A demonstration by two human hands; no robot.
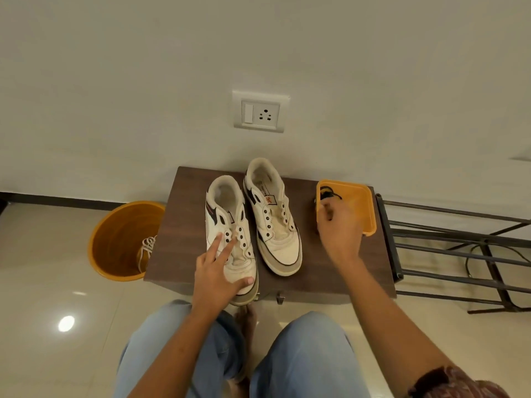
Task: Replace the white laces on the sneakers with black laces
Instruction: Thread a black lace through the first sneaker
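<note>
Two unlaced white leather sneakers [253, 222] sat on one brown wooden surface [324, 271]; left hand [218, 271] pressed spread-fingered on one, right hand [339, 225] pinched black laces [329, 193] in one orange plastic tray [363, 208].

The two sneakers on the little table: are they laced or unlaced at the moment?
Unlaced. On both the left sneaker and the right sneaker the dark eyelets show bare, and a white lace lies in the orange bucket.

Bare tabletop [330, 271] between right sneaker [273, 222] and orange container [370, 214]; wall [172, 110] close behind.
</note>
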